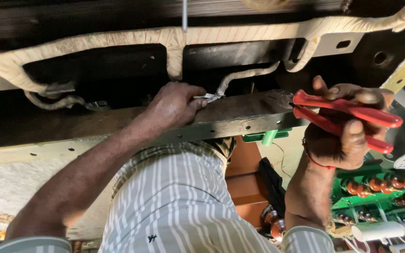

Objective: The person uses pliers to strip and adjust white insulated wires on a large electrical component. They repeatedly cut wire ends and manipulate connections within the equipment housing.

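Observation:
My left hand pinches the metal lug at the end of a tape-wrapped lead, holding it against a grimy metal channel. My right hand grips red-handled pliers; their dark jaws rest on the top of the same channel, to the right of the lug. A thick cream tape-wrapped bundle runs across above both hands, with a branch dropping toward the lug.
A dark frame sits behind the bundle. A second wrapped lead with a lug hangs at left. Below right stand green equipment with brown insulators, white cylinders and an orange panel. A striped shirt fills the lower middle.

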Motion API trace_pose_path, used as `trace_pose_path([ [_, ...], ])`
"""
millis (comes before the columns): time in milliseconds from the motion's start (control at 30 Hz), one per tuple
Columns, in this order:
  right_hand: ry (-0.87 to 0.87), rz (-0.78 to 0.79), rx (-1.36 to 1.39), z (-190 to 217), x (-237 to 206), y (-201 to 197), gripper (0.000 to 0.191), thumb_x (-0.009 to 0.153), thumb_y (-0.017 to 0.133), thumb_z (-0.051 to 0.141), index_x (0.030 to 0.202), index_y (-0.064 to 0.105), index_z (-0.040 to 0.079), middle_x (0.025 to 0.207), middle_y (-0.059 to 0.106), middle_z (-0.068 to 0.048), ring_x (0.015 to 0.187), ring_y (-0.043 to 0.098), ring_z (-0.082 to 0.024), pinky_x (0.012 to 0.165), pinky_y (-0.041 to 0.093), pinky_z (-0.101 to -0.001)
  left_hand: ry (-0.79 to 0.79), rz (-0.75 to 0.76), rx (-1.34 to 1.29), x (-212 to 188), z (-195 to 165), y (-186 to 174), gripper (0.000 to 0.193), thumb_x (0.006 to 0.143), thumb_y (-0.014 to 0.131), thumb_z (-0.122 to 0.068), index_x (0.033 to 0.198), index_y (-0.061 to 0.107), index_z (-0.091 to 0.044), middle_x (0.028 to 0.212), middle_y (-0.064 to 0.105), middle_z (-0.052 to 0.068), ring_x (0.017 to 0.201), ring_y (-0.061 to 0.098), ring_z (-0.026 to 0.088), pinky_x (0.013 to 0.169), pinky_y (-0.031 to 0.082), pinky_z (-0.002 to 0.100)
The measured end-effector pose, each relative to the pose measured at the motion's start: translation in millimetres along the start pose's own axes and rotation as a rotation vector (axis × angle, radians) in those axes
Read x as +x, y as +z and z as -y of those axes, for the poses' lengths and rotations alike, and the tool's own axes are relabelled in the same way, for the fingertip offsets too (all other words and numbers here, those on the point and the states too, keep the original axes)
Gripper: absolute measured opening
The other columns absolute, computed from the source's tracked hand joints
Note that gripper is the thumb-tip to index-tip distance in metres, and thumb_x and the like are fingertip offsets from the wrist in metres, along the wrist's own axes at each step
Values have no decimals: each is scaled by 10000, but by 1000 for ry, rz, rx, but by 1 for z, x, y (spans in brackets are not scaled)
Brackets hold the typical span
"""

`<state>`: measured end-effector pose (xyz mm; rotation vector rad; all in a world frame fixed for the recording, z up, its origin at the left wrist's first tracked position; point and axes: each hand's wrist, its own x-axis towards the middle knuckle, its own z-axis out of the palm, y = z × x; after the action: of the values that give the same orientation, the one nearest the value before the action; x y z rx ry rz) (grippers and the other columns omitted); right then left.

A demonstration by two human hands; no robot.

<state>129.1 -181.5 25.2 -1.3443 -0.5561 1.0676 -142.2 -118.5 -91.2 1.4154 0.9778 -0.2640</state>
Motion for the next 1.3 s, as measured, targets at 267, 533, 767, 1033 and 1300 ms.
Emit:
trace_pose_path([
  [267,217,303,213,-21,8,-19,440,941,674,147,1357,576,41,823,685,-122,1182,678,-303,1240,346,-621,-260,66,-297,6,5,2,449,833,766,-179,1264,690,-77,1182,742,140,1086,727,267,977,550,394],
  [533,224,236,133,-28,2,-25,500,943,717,148,1406,552,60,1007,701,-163,1142,647,-285,1244,368,-561,-156,54,-236,7,10,11,418,854,740,-150,1257,696,-48,1242,729,153,1177,691,294,1046,523,404],
  [767,162,204,-161,-29,-3,-21,961,916,811,278,1689,267,102,1189,683,-182,1262,607,-295,1199,449,-471,-177,-11,-283,5,12,19,362,881,734,-149,1223,695,-39,1191,719,182,1116,695,324,970,544,421],
  [1033,290,230,-183,-41,5,-8,1220,820,855,421,1671,76,22,1301,614,-158,1187,612,-247,1065,535,-426,-106,-27,-246,3,11,17,280,884,753,-160,1137,733,-41,1070,765,164,1010,737,307,901,575,423],
  [1300,234,348,-158,-64,36,8,855,815,838,414,1399,363,8,1269,562,-93,1147,563,-218,1132,486,-420,-96,-85,-253,2,15,20,241,859,760,-123,1085,743,-41,1004,759,172,955,750,334,844,590,425],
])
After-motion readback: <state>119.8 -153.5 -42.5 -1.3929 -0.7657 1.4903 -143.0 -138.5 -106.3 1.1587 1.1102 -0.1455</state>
